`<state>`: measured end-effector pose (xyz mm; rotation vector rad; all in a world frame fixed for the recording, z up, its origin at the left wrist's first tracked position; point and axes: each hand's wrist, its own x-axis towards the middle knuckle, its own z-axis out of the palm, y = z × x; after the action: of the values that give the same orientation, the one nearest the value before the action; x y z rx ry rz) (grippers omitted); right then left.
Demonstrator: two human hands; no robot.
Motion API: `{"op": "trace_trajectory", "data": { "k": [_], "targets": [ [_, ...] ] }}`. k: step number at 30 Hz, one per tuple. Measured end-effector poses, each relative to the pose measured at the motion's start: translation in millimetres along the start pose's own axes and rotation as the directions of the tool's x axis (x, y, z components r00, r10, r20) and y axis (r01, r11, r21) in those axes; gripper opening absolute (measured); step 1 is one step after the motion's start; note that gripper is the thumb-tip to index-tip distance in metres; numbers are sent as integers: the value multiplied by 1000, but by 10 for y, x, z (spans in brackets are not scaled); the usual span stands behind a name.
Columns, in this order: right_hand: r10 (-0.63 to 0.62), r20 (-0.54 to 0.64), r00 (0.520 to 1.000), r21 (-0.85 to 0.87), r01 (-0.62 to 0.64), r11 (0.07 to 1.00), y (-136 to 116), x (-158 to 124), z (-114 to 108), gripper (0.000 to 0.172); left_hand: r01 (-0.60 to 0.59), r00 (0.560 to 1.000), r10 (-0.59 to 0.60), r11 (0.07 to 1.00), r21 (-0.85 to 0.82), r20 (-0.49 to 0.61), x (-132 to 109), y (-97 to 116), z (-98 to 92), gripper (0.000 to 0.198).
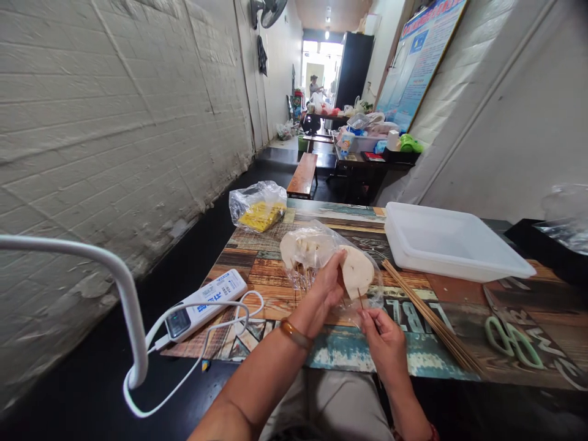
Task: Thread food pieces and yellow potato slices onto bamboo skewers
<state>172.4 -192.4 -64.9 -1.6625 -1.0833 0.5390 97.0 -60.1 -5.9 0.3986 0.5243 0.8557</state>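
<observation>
We see a table [257,263] with a patchwork wood pattern, spread beneath the clear bag [327,233]. To the right of that bag and a little beyond it stands a white tray [452,268], open at the top. Through the bag's plastic we make out more pale pieces [305,248] with sticks. A white device [206,304] with a cable lies left of the bag. The left hand [328,285] reaches over the bag's front, its fingertips against the left edge of a pale piece; they are partly hidden, and we cannot tell how far they are closed. At the bag's front right, the right hand [383,334] has its fingers pinched together on a thin stick [361,300]. Right of the bag, we find a slanting bundle of sticks [432,318], then green-handled scissors [509,334]. The pale piece [358,269] sits at the bag's right end, the thin stick at its lower edge.
</observation>
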Motion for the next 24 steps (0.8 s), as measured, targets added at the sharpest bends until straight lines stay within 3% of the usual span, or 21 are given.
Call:
{"op": "trace_trajectory", "data": {
  "k": [4, 8, 24],
  "targets": [
    [-37, -13, 999, -1, 37, 999, -18, -8, -6, 39, 16, 997, -20, 998, 56, 68, -15, 47, -14, 31],
    [-31, -36, 999, -12, 31, 999, -28, 4, 5, 42, -38, 995, 31, 997, 73, 91, -9, 27, -29, 30],
    [4, 14, 1000, 14, -4, 1000, 112, 43, 42, 36, -119, 988, 114, 992, 37, 103, 22, -37, -18, 38]
  ]
}}
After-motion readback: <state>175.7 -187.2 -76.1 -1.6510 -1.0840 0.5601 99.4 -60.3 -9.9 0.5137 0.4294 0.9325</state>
